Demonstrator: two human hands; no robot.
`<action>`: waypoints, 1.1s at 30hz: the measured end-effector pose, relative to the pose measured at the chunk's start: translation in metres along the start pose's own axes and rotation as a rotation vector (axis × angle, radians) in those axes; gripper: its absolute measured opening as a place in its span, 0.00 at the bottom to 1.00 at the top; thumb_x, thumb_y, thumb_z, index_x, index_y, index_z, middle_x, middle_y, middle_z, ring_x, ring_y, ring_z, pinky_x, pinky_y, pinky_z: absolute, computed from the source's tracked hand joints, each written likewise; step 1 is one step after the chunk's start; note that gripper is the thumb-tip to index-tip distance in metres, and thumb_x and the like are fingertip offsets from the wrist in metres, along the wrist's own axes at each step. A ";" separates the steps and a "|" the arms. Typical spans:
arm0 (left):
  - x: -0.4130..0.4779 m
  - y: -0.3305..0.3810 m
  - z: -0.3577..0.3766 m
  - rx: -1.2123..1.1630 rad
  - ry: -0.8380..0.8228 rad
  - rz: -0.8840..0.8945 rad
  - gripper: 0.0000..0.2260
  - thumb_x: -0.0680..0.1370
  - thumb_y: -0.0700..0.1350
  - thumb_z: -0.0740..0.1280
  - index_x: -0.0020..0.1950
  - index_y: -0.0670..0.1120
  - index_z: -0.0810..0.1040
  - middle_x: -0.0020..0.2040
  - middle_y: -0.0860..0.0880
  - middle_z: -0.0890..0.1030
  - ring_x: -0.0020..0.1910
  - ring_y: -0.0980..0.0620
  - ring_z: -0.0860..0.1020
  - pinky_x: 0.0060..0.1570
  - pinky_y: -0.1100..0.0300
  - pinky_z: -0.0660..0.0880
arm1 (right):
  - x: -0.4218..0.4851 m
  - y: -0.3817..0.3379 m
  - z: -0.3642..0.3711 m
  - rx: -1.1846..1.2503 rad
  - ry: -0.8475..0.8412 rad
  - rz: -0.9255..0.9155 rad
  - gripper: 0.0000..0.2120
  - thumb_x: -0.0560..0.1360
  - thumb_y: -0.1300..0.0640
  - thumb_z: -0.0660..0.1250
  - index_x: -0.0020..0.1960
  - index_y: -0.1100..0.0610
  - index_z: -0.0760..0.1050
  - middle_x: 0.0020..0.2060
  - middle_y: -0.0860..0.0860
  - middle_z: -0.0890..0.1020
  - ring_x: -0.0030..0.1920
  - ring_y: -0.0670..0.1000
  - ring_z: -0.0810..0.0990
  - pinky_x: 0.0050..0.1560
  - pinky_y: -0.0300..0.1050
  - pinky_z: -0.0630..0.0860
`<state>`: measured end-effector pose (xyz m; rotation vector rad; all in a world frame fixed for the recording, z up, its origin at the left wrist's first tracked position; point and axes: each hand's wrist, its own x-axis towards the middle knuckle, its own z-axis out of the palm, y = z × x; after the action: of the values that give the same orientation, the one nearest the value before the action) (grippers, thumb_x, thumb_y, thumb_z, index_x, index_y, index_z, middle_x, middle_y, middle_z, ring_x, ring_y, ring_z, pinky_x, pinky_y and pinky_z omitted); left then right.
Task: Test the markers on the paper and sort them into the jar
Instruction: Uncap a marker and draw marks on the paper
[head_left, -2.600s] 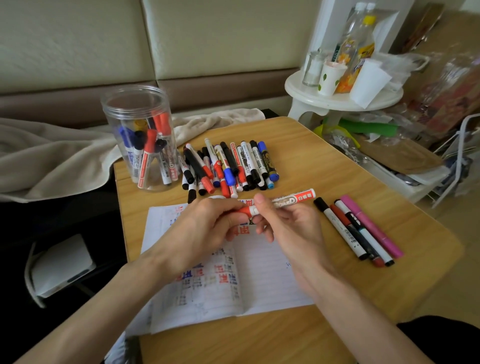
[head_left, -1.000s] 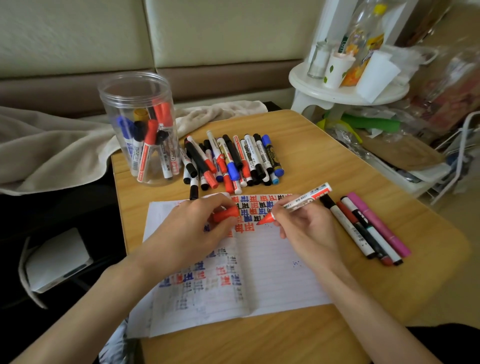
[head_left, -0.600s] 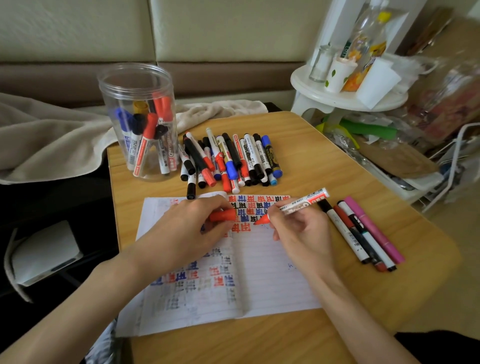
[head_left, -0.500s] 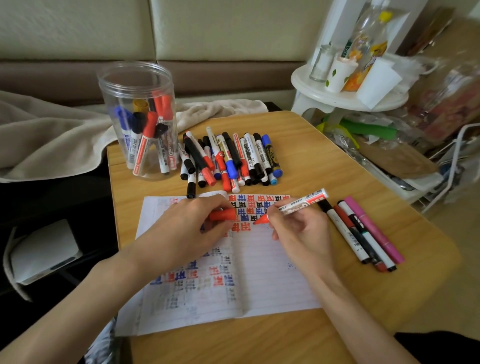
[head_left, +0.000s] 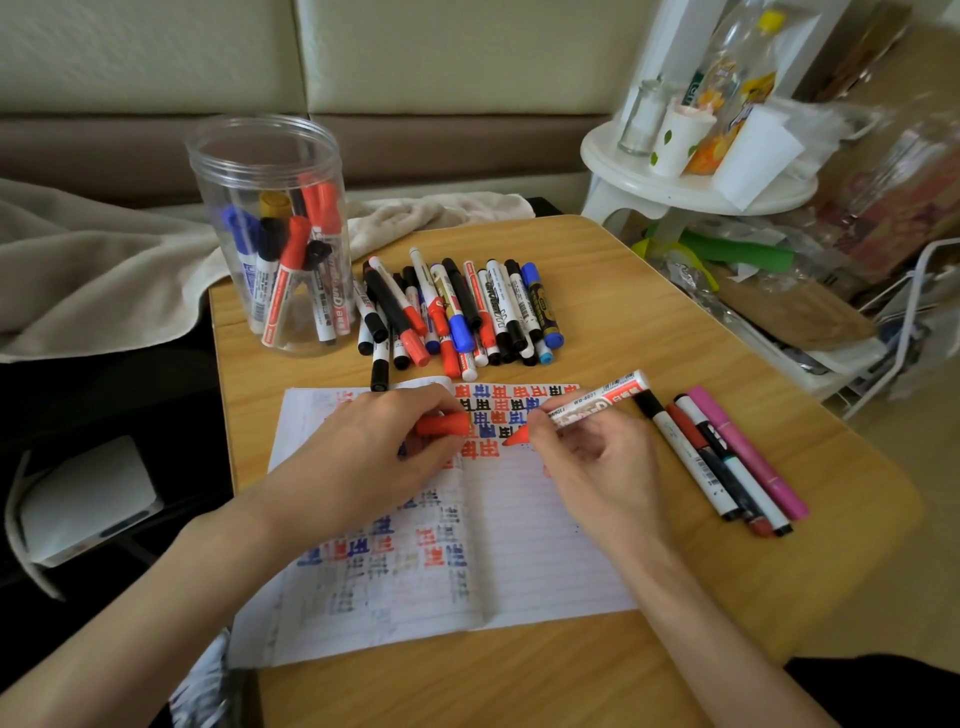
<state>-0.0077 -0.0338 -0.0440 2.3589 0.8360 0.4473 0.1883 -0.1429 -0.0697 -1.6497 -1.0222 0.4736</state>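
While the right grip (head_left: 592, 460) pinches the marker (head_left: 597, 408), tip at the paper (head_left: 545, 545) mid-bench (head_left: 649, 322), the left grip (head_left: 374, 457) holds its cap (head_left: 441, 425). The jar (head_left: 265, 156) stands at the far left corner.

Your wooden table, in soft daylight by a padded bench.
You sit at a light wooden table (head_left: 649, 322) with rounded corners. Behind it runs a cream padded backrest (head_left: 441, 52) above a brown band (head_left: 467, 145), and a beige blanket (head_left: 104, 270) lies heaped to your left. To your right stand a white round side table (head_left: 675, 192) and a white wire rack (head_left: 914, 312) on pale floor (head_left: 924, 467).
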 end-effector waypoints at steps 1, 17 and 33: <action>0.000 0.000 0.000 0.002 0.003 0.003 0.08 0.81 0.53 0.67 0.60 0.58 0.79 0.46 0.66 0.78 0.52 0.66 0.75 0.52 0.68 0.73 | 0.000 0.000 0.000 0.004 0.000 0.002 0.04 0.78 0.58 0.75 0.45 0.51 0.84 0.35 0.42 0.86 0.34 0.42 0.81 0.34 0.37 0.76; 0.001 -0.001 0.000 0.001 0.000 0.011 0.07 0.81 0.53 0.67 0.59 0.59 0.78 0.45 0.66 0.79 0.51 0.66 0.76 0.49 0.66 0.76 | 0.000 0.000 -0.003 0.057 0.007 0.011 0.02 0.78 0.59 0.74 0.46 0.56 0.84 0.34 0.45 0.85 0.34 0.47 0.82 0.36 0.41 0.78; 0.001 0.000 0.000 -0.006 0.007 0.015 0.06 0.81 0.52 0.67 0.58 0.57 0.79 0.45 0.64 0.79 0.50 0.64 0.76 0.50 0.66 0.74 | -0.002 0.000 -0.002 0.038 0.046 0.039 0.05 0.77 0.58 0.74 0.43 0.53 0.84 0.33 0.47 0.85 0.34 0.50 0.81 0.37 0.52 0.81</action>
<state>-0.0076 -0.0330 -0.0441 2.3610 0.8200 0.4638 0.1886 -0.1451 -0.0696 -1.6415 -0.9437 0.4760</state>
